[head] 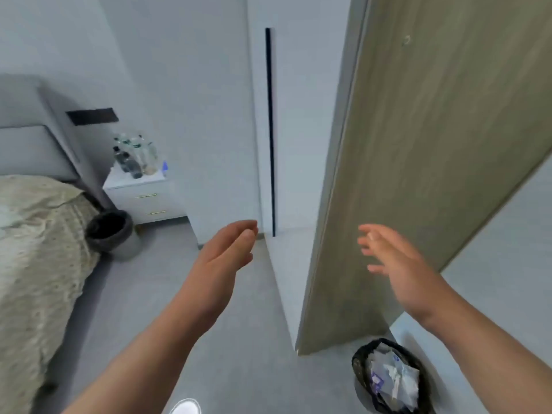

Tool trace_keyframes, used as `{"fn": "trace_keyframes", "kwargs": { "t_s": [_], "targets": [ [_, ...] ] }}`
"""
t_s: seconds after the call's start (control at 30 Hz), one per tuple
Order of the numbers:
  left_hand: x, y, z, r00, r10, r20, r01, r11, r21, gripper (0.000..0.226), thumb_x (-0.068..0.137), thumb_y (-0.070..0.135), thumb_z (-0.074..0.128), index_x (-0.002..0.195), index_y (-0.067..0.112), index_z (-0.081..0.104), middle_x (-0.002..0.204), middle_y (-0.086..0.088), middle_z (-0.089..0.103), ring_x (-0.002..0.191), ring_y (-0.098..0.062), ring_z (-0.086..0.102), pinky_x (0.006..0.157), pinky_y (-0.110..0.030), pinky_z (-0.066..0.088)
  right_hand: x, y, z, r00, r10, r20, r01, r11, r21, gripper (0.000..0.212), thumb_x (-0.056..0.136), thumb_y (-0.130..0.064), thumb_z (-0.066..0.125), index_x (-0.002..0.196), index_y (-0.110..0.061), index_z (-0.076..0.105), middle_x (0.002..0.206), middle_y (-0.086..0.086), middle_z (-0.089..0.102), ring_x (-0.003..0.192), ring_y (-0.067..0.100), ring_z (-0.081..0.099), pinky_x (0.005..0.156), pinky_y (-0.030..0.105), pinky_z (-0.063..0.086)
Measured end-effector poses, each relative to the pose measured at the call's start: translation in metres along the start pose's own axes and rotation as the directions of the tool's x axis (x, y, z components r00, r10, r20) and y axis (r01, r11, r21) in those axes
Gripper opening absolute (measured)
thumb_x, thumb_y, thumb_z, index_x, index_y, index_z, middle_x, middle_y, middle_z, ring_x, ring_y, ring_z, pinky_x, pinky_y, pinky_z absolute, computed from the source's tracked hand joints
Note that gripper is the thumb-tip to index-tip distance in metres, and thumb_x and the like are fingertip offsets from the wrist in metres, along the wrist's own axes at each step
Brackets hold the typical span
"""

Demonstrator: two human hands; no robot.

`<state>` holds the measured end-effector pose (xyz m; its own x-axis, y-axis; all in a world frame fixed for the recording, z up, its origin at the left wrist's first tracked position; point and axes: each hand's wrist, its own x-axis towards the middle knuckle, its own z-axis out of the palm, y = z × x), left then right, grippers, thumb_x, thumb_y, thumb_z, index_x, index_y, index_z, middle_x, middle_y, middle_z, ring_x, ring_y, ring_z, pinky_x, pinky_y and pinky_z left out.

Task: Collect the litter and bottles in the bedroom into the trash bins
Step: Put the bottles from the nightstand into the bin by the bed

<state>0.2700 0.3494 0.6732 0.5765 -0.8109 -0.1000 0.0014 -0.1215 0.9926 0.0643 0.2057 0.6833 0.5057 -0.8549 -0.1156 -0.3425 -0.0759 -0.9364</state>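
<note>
Several plastic bottles [136, 156] stand crowded on a white nightstand [146, 194] beside the bed. A trash bin [112, 234] with a black liner sits on the floor in front of the nightstand. Another black-lined trash bin [391, 377], holding crumpled paper and wrappers, stands at the lower right by the door. My left hand [227, 252] is held out in mid-air, fingers loosely apart, holding nothing. My right hand [391, 258] is raised near the door with fingers spread and nothing in it.
A tall wooden door [418, 144] stands ajar on the right. A white wardrobe [298, 115] with a long black handle faces me. The bed [38, 240] with a beige cover fills the left side. Grey floor [167, 294] runs between bed and wardrobe.
</note>
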Motion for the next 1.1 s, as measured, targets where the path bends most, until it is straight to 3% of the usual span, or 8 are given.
{"fn": "trace_keyframes", "kwargs": {
  "t_s": [0.13, 0.2, 0.4, 0.6, 0.77, 1.1],
  "targets": [
    [-0.019, 0.003, -0.098, 0.980, 0.042, -0.193, -0.054, 0.997, -0.057, 0.038, 0.074, 0.050, 0.056, 0.108, 0.035, 0.064, 0.121, 0.010, 0.064, 0.114, -0.004, 0.058, 0.105, -0.041, 0.044, 0.010, -0.048, 0.090, 0.988, -0.097, 0.121, 0.094, 0.995, 0.035, 0.026, 0.094, -0.050, 0.045, 0.115, -0.039, 0.058, 0.123, -0.011, 0.058, 0.115, 0.014, 0.054, 0.105, 0.046, 0.041],
    [-0.030, -0.003, -0.149, 0.959, 0.044, -0.280, -0.071, 0.994, -0.088, 0.034, 0.076, 0.047, 0.054, 0.107, 0.036, 0.063, 0.121, 0.011, 0.063, 0.114, -0.004, 0.058, 0.104, -0.039, 0.045, 0.013, -0.064, 0.140, 0.971, -0.121, 0.207, 0.116, 0.993, 0.034, 0.028, 0.097, -0.045, 0.042, 0.119, -0.037, 0.057, 0.123, -0.011, 0.058, 0.113, 0.014, 0.055, 0.105, 0.046, 0.042],
    [-0.062, -0.030, -0.290, 0.865, 0.019, -0.501, -0.095, 0.988, -0.126, 0.055, 0.060, 0.061, 0.055, 0.107, 0.033, 0.065, 0.123, 0.006, 0.063, 0.118, -0.006, 0.056, 0.099, -0.036, 0.046, 0.013, -0.101, 0.282, 0.921, -0.135, 0.365, 0.146, 0.989, -0.003, 0.031, 0.097, -0.040, 0.043, 0.124, -0.034, 0.055, 0.121, -0.016, 0.058, 0.116, 0.009, 0.053, 0.107, 0.041, 0.040],
    [-0.054, -0.037, -0.384, 0.818, 0.010, -0.575, -0.081, 0.992, -0.098, 0.041, 0.071, 0.047, 0.056, 0.107, 0.029, 0.064, 0.120, 0.006, 0.064, 0.117, -0.008, 0.057, 0.099, -0.033, 0.046, 0.034, -0.131, 0.373, 0.889, -0.105, 0.447, 0.120, 0.993, -0.005, 0.030, 0.095, -0.044, 0.045, 0.124, -0.039, 0.052, 0.109, -0.033, 0.050, 0.117, 0.010, 0.051, 0.107, 0.035, 0.037],
    [-0.012, -0.044, -0.431, 0.807, -0.026, -0.590, -0.031, 0.996, -0.087, 0.036, 0.077, 0.042, 0.048, 0.105, 0.027, 0.064, 0.115, 0.003, 0.067, 0.115, -0.013, 0.059, 0.100, -0.038, 0.046, 0.080, -0.143, 0.421, 0.890, -0.093, 0.446, 0.110, 0.994, -0.012, 0.028, 0.096, -0.038, 0.046, 0.122, -0.033, 0.055, 0.106, -0.020, 0.058, 0.109, -0.001, 0.052, 0.106, 0.040, 0.040],
    [0.147, -0.071, -0.526, 0.760, -0.106, -0.641, 0.045, 0.993, -0.111, 0.043, 0.078, 0.054, 0.051, 0.106, 0.025, 0.067, 0.112, 0.002, 0.071, 0.112, -0.011, 0.062, 0.103, -0.043, 0.045, 0.266, -0.157, 0.539, 0.872, -0.059, 0.486, 0.073, 0.997, -0.009, 0.022, 0.097, -0.036, 0.045, 0.117, -0.037, 0.055, 0.113, -0.017, 0.057, 0.104, 0.002, 0.055, 0.099, 0.034, 0.044]
  ]
}}
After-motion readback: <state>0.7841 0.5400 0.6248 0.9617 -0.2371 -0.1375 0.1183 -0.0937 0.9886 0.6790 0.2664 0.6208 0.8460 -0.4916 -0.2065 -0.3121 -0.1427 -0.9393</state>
